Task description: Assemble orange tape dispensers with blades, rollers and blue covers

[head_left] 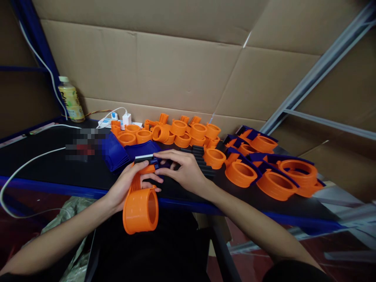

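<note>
Left hand [125,186] had its fingers wrapped round the handle of an orange ringed part [136,213], held up at the near edge of the black worktop [58,156], ring hanging low and toothed white strip [143,156] at the top. Right hand [189,168] had thumb and forefinger set either side of a small dark-blue fitting [153,161] at that top end, can't tell if pinched tight. Behind sat blue sheets [114,154] and a cluster of loose orange rings [179,128], with blue-and-orange assemblies [277,184] off to the right.
</note>
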The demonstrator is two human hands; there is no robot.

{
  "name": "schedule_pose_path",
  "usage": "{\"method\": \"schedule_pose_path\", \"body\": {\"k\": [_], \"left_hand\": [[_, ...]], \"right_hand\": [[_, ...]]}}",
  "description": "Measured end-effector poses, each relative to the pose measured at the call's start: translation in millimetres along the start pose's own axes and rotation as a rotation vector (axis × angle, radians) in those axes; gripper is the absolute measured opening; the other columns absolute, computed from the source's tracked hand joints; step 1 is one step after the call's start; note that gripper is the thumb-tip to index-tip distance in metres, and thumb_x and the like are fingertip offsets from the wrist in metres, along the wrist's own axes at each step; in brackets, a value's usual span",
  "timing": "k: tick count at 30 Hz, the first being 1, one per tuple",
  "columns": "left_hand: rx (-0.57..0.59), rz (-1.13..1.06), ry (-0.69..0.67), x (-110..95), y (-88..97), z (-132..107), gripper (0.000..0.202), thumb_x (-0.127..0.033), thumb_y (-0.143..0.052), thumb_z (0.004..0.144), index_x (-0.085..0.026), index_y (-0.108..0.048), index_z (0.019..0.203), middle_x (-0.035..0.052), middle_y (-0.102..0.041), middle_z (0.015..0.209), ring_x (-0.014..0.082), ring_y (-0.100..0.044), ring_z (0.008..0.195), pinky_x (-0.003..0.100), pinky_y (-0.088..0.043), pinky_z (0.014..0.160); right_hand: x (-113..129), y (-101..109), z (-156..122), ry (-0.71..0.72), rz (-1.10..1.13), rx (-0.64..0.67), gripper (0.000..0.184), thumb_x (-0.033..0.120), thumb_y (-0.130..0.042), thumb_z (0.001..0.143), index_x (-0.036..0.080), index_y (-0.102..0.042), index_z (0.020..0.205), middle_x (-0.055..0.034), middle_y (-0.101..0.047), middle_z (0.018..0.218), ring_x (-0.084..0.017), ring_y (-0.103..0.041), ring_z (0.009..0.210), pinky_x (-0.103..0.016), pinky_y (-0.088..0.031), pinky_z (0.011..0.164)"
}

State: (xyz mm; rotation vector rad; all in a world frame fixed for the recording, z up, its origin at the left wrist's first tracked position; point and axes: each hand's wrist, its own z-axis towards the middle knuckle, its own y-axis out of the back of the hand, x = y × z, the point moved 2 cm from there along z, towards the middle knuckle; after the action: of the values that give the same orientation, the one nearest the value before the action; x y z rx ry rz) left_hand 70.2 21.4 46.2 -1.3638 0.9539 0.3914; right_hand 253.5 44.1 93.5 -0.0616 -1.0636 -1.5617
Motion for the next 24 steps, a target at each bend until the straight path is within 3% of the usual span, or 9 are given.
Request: {"method": "schedule_pose_path", "body": {"k": [8,11,15,20,24], "left_hand": [[0.033,0.072,-0.018,0.4,-3.4,-5.3,0.016,-0.029,-0.064,0.09,-0.014,-0.061,0.095,0.0092,-0.073,0.074,0.0248,-0.074,0.067,0.041,-0.064,0.066],[0.051,0.084,0.031,-0.3,-3.6,-6.5,0.017,-0.031,-0.061,0.091,-0.014,-0.059,0.091,0.0123,-0.074,0.072,0.0235,-0.073,0.062,0.041,-0.063,0.065],[0.061,0.095,0.065,-1.0,-2.3,-6.1,0.017,-0.031,-0.064,0.089,-0.015,-0.057,0.091,0.0134,-0.075,0.072,0.0238,-0.073,0.059,0.04,-0.063,0.064],[0.062,0.098,0.042,0.0,-3.8,-7.0,0.022,-0.029,-0.065,0.087,-0.013,-0.061,0.101,0.0118,-0.075,0.072,0.0249,-0.074,0.058,0.04,-0.063,0.064],[0.043,0.061,0.044,1.0,-4.8,-8.9,0.018,-0.027,-0.064,0.087,-0.013,-0.062,0.099,0.013,-0.076,0.076,0.0284,-0.076,0.066,0.043,-0.064,0.065]], "right_hand": [[-1.2,-0.4,-0.8,0.086,-0.028,-0.015,0.035,0.032,-0.078,0.083,0.021,-0.072,0.115,-0.0111,-0.069,0.122,-0.018,-0.068,0.089,-0.026,-0.056,0.058],[-3.1,-0.5,-2.6,0.16,-0.019,0.013,0.033,0.031,-0.076,0.085,0.021,-0.07,0.116,-0.0112,-0.069,0.122,-0.02,-0.068,0.1,-0.026,-0.057,0.06],[-2.5,2.5,-4.5,0.226,-0.058,0.052,0.035,0.031,-0.076,0.085,0.021,-0.068,0.117,-0.0124,-0.068,0.122,-0.023,-0.066,0.11,-0.029,-0.06,0.068],[-0.8,3.9,-5.2,0.248,-0.134,0.054,0.035,0.032,-0.076,0.085,0.022,-0.069,0.117,-0.0125,-0.067,0.12,-0.024,-0.066,0.11,-0.038,-0.06,0.089],[-5.4,0.7,-7.5,0.237,-0.09,0.029,0.034,0.03,-0.076,0.085,0.022,-0.069,0.117,-0.0124,-0.067,0.119,-0.022,-0.067,0.105,-0.032,-0.062,0.076]]}}
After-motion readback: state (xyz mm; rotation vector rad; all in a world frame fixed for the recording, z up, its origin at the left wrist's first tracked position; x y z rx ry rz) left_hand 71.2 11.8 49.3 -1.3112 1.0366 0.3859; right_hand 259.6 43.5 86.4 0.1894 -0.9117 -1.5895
